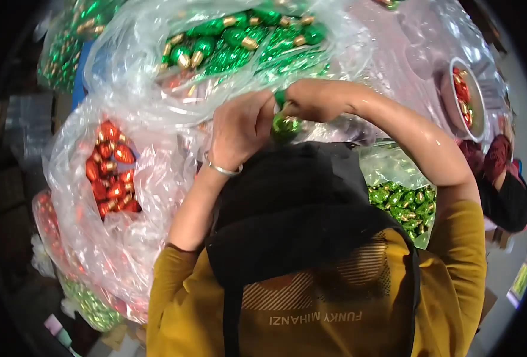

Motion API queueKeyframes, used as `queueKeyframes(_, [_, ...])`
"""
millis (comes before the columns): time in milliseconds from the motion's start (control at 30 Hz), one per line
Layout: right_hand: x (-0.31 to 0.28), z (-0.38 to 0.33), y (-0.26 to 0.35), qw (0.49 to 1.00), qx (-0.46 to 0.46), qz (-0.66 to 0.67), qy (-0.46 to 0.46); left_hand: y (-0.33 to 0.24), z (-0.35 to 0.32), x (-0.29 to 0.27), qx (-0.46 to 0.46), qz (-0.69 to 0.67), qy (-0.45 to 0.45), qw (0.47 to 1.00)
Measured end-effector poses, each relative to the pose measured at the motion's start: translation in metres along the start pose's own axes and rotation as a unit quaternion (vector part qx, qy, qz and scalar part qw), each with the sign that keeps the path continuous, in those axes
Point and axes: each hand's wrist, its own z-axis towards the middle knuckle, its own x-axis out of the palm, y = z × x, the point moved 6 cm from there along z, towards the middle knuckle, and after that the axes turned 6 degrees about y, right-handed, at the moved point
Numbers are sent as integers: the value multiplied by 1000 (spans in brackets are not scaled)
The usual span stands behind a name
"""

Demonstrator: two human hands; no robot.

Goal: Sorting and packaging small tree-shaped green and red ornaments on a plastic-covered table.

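With the clock centred on the fingers, I am seeing a shiny green bulb ornament [285, 127] hanging at the hub, between both hands. At two o'clock the right hand [323, 100] is apparently pinching its upper end, fingers tightly curled, tips hidden from me. At nine the left hand [242, 128] is resting alongside, its fingers drawn narrow; I cannot tell whether they are gripping. A green strip [279, 98] is showing at twelve, just above the ornament.

I am judging this piece to be midway: it is being worked on, not yet set down. Farther out, dark green bulbs [235, 39] are lying at eleven, red bulbs [116, 189] at half past eight, and light green bulbs [406, 205] at four, all in clear plastic. I cannot tell which are finished and which are waiting. Near three, a white bowl [448, 101] is holding red pieces [460, 89] beside a co-worker's dark red sleeve [496, 157].
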Motion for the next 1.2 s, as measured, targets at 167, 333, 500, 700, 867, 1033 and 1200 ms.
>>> queueKeyframes(167, [22, 19, -19, 951, 83, 270, 123, 0, 6, 6, 11, 30, 40, 999])
queueKeyframes(333, [24, 16, -33, 889, 202, 410, -27, 6, 9, 5, 11, 10, 24, 1000])
queueKeyframes(500, [6, 7, -19, 971, 180, 147, 61, 3, 13, 10, 35, 12, 47, 998])
queueKeyframes(700, [36, 22, 10, 955, -194, 91, 203, 2, 19, 10, 24, 13, 77, 997])
queueKeyframes(867, [28, 22, -14, 963, -77, 92, 241, 7, 19, 12, 7, -8, 91, 996])
queueKeyframes(1033, [31, 15, -50, 955, -43, -55, 288, 14, 29, 11, 19, -31, 79, 996])
queueKeyframes(1200, [44, 6, -42, 944, 47, -73, 319, 17, 30, 15, 12, -40, 84, 996])
